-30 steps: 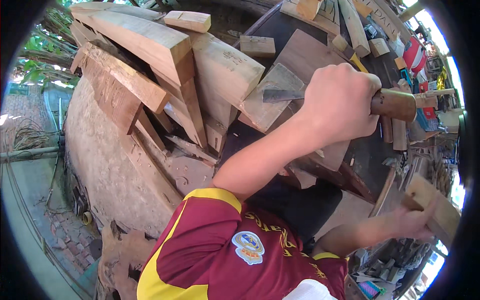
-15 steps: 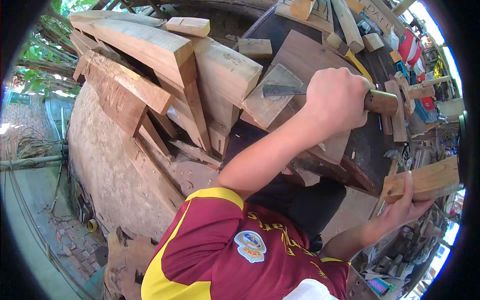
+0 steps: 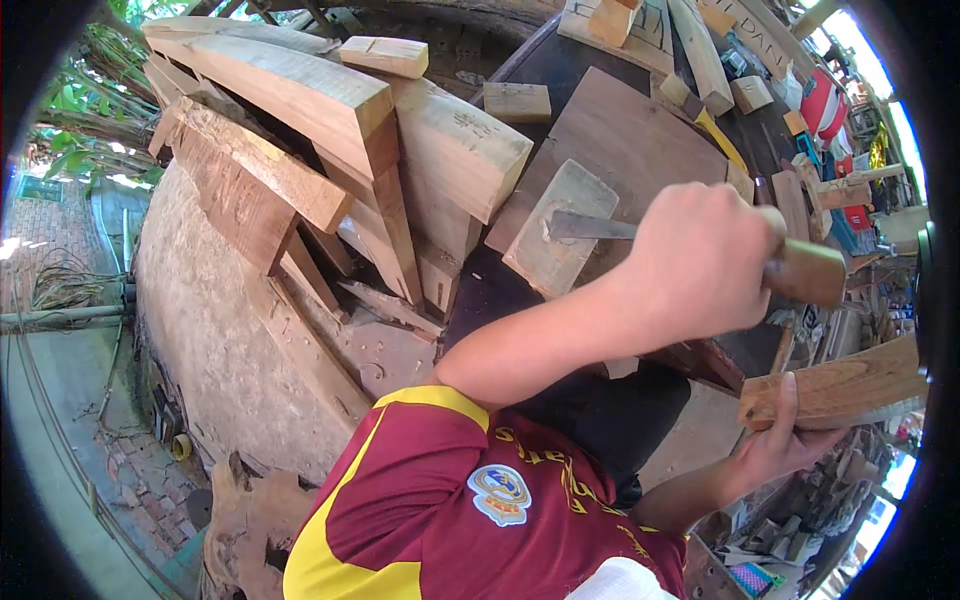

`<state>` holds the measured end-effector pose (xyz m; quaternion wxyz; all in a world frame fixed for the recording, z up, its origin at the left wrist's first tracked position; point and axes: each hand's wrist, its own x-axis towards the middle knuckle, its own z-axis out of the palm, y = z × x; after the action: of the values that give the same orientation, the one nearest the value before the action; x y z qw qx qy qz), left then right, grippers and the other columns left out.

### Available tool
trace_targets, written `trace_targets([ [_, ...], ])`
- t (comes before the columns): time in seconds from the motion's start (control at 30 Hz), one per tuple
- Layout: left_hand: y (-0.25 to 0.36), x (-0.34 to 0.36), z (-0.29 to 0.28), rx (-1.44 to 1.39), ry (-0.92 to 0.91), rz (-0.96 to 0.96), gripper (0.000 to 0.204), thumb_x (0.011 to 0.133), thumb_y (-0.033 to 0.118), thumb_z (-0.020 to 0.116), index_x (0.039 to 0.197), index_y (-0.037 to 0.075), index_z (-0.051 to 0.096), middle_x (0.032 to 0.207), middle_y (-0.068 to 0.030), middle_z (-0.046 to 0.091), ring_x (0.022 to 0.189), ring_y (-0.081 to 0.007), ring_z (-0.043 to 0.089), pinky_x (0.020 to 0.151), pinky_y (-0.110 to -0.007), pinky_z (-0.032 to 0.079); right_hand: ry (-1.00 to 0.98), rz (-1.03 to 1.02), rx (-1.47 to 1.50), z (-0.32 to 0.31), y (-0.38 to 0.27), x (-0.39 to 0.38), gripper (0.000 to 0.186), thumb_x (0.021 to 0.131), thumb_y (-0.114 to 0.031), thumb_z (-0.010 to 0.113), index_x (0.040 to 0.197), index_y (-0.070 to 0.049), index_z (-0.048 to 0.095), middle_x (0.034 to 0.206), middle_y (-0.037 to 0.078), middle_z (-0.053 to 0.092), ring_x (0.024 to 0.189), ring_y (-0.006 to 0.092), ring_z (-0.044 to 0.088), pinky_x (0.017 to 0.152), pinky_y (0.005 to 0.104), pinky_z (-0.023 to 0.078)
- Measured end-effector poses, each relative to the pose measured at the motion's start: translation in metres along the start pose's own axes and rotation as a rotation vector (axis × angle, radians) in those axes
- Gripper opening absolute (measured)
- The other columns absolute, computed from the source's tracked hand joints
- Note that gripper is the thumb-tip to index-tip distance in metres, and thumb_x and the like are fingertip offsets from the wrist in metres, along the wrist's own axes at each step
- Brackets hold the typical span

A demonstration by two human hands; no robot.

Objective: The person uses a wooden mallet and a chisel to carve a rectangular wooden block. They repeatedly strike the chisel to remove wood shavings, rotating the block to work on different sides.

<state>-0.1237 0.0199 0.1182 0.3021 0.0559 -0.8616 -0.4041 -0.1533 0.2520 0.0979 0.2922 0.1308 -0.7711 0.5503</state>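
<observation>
My left hand [image 3: 705, 255] is wrapped round a chisel, its wooden handle [image 3: 818, 274] sticking out to the right of the fist. To the left its flat metal blade [image 3: 588, 227] lies over a pale flat slab [image 3: 562, 265]; whether the two touch I cannot tell. Lower right, my right hand [image 3: 785, 440] grips a brown wooden block [image 3: 835, 385] from below, thumb up along its near face. The block's far end runs to the dark rim of the picture. Under the slab and my left forearm is a wide brown board [image 3: 625, 130].
Several thick timber beams [image 3: 460, 140] are stacked at the left. A yellow-handled tool [image 3: 722, 140] and small wood blocks [image 3: 517, 102] lie on the dark table. Tools and offcuts crowd the right side. A large pale wooden slab [image 3: 220, 330] stretches along the left.
My left hand has come nearer and slightly right with the chisel, uncovering more of the pale slab. My right hand and the wooden block have shifted a little left and nearer.
</observation>
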Motion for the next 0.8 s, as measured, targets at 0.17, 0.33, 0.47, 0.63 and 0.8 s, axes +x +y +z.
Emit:
trace_targets([
  [0.17,-0.006,0.002,0.0,0.131,-0.054,0.169,0.014,0.061,0.018,0.07,0.069,0.009,0.062,0.063,-0.013,0.063,0.061,-0.0335,0.065,0.056,-0.044,0.051,-0.153,0.037,-0.015,0.01,0.0,-0.021,0.078,0.075,0.0,0.076,0.14,0.005,0.035,0.136,0.019,0.047,0.119,0.0256,0.05,0.103,0.0388,0.041],
  [0.33,0.014,-0.025,-0.013,0.009,-0.14,0.178,0.02,0.062,0.022,0.071,0.073,0.009,0.06,0.063,-0.0116,0.061,0.059,-0.0332,0.064,0.054,-0.043,0.05,-0.22,0.156,0.108,0.002,0.028,-0.041,0.077,0.074,0.001,0.077,0.139,0.005,0.036,0.135,0.021,0.049,0.122,0.0265,0.051,0.1,0.0409,0.044],
  [0.47,0.02,-0.047,0.003,-0.044,-0.218,0.174,0.025,0.064,0.024,0.072,0.076,0.008,0.058,0.063,-0.0107,0.059,0.058,-0.0323,0.063,0.05,-0.043,0.048,-0.399,0.321,0.204,0.007,0.034,-0.055,0.077,0.077,-0.005,0.072,0.142,0.003,0.033,0.138,0.021,0.046,0.126,0.0278,0.048,0.098,0.0402,0.046],
  [0.63,0.043,-0.075,-0.01,0.043,-0.164,0.242,0.015,0.071,0.019,0.063,0.073,0.006,0.055,0.058,-0.0056,0.053,0.051,-0.0208,0.06,0.043,-0.034,0.046,-0.791,0.866,0.658,0.044,-0.02,-0.054,0.076,0.08,-0.014,0.068,0.144,0.001,0.03,0.142,0.023,0.042,0.13,0.0311,0.045,0.098,0.0412,0.047],
  [0.8,0.044,-0.095,-0.024,0.048,-0.332,0.314,0.01,0.071,0.016,0.06,0.073,0.007,0.055,0.057,-0.0037,0.05,0.048,-0.0179,0.057,0.043,-0.031,0.044,-0.958,1.031,0.754,0.088,-0.047,-0.053,0.076,0.082,-0.022,0.063,0.146,0.0,0.028,0.146,0.025,0.037,0.134,0.0361,0.041,0.099,0.0434,0.048],
])
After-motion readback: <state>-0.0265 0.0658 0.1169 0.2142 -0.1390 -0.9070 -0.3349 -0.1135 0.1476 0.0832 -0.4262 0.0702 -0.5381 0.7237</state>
